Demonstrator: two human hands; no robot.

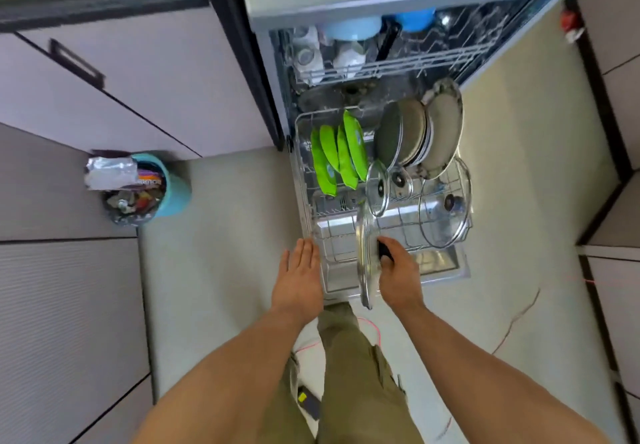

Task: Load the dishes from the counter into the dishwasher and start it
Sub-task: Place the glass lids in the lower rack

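glass lid [364, 263] gripped by right hand [398, 267]

Over on the left, a teal bin [175, 189] stands on the pale floor [221, 236], stuffed to the brim, a crumpled silver bag [110, 173] poking over its rim. Behind it are grey cabinets [156, 73] with a dark handle [78, 63]. A pink cord [377, 333] loops near a small dark device [311, 409] (yellow label on it). Far right there's a red object [569, 21], too blurred to name.

Head cam (wide-angle), steep down-fwd view, close over dishwasher rack [341, 248]
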